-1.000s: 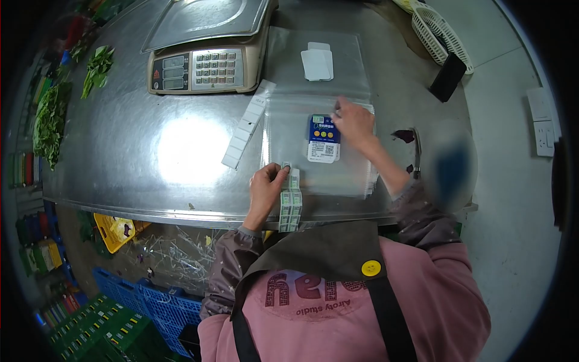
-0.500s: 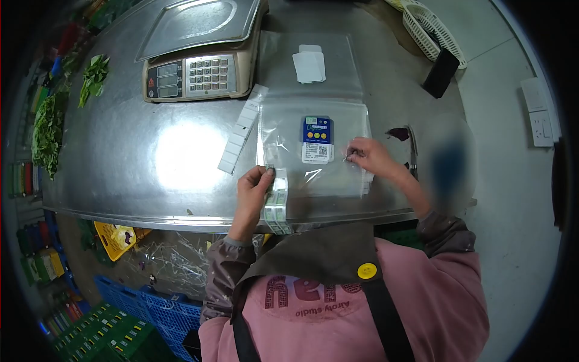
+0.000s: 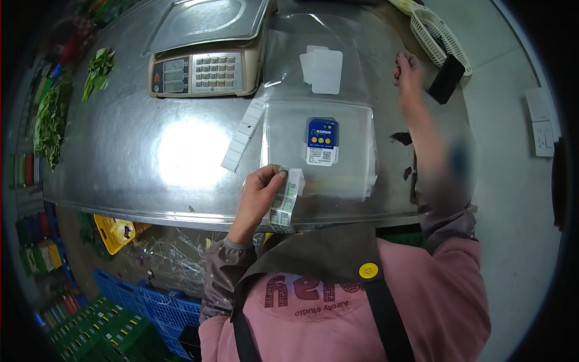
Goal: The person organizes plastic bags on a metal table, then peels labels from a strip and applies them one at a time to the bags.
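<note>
My left hand pinches a strip of green-and-white stickers, which hangs down at the table's front edge. To its right lies a stack of clear plastic bags. A blue-and-white printed label shows on the top bag. Farther back, white blank-faced cards lie on or inside more clear bags. My right hand is off to the right of those bags, its fingers loosely curled and a little apart, with nothing visible in them. A white backing strip lies left of the stack.
A digital scale stands at the back left. Leafy greens lie along the left edge. At the back right are a black phone-like object and a white plastic basket. Dark leaf scraps lie right of the bags.
My right hand has moved from beside the front label to the back right. Another white card now lies with those at the back. My left hand keeps the sticker strip, shifted slightly right.
</note>
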{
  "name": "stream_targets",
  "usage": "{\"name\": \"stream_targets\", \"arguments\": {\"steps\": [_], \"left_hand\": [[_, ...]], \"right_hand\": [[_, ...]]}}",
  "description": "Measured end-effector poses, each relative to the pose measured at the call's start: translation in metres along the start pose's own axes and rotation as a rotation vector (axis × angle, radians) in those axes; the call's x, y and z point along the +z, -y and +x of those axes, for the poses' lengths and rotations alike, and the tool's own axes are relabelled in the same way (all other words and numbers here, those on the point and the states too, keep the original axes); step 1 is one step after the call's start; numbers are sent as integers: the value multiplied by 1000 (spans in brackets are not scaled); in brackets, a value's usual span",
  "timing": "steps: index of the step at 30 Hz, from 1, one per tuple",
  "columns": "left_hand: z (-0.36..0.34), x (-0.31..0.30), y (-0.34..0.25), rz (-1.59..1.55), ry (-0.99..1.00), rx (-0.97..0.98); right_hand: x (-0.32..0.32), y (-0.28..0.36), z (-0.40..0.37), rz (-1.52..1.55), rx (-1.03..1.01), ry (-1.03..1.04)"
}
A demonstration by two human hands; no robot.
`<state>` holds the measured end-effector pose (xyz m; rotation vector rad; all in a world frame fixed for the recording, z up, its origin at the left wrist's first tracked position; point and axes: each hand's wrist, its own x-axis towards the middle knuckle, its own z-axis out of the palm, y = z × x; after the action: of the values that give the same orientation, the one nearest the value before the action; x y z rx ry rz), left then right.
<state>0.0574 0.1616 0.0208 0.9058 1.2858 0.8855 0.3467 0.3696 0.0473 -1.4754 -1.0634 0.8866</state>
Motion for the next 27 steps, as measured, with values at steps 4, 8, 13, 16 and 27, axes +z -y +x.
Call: {"name": "stream_targets", "arguments": {"steps": [4,8,13,16,27], "left_hand": [[6,8,1,127,-2,60],[4,19,-11,384,52,148],[2,25,-10,448,77,93],[3,24,1,455,20,98],[22,2,48,179,-120,-72]], "right_hand": [[30,3,-99,5,-148,396],[48,3,-162,-338,-278,954],[42,-7,-161,-411,-448,861],[30,-30,-143,-240,-136,738],[69,-70,-114,-510,-78,402]]}}
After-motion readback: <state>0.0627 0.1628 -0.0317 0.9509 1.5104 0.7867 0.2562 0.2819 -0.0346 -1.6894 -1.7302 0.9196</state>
